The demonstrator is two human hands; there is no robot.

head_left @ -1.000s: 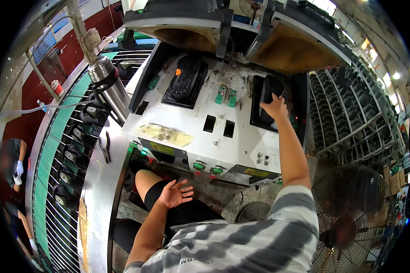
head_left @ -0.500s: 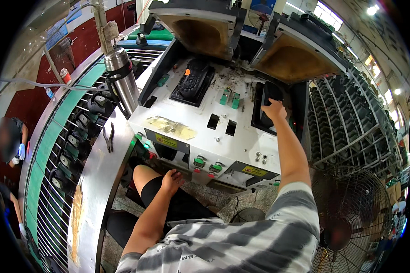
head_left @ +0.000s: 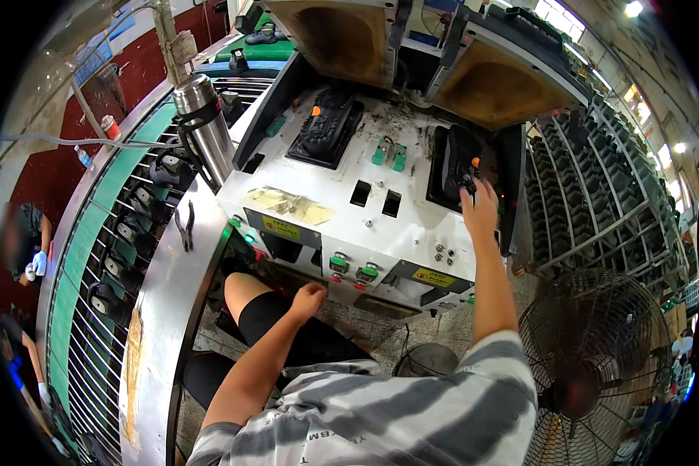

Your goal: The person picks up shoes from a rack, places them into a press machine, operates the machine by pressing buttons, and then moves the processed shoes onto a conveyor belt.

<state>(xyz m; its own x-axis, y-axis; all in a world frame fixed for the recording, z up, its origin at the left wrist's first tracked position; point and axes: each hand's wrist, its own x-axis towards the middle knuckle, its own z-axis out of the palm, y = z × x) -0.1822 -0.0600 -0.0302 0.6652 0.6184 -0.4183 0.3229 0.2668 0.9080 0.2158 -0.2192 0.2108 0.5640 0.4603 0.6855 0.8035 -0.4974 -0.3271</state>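
Observation:
A black shoe sole point(head_left: 462, 151) with an orange spot lies tread up in the right-hand dark frame of the white machine point(head_left: 330, 247). My right hand point(head_left: 481, 206) is closed at its near end, with the fingertips partly hidden against the black. A matching black sole point(head_left: 328, 124), also with an orange spot, rests in the left-hand frame, untouched. Over my lap, near the machine's front, my left hand point(head_left: 311, 299) is curled with no object visible in it. Two raised lids point(head_left: 342, 39) point(head_left: 485, 81) with brown undersides stand behind the soles.
Pliers point(head_left: 185, 226) and a steel flask point(head_left: 206, 128) are on the left metal ledge. Beyond it, a roller conveyor point(head_left: 93, 268) carries several dark shoes. A caged fan point(head_left: 590, 365) and a rack of dark soles point(head_left: 598, 194) stand right. Another person point(head_left: 31, 233) is far left.
My right hand has drawn back toward the near end of the right sole, whose tread and orange spot now show. My left hand has moved slightly right, and its fingers have curled in.

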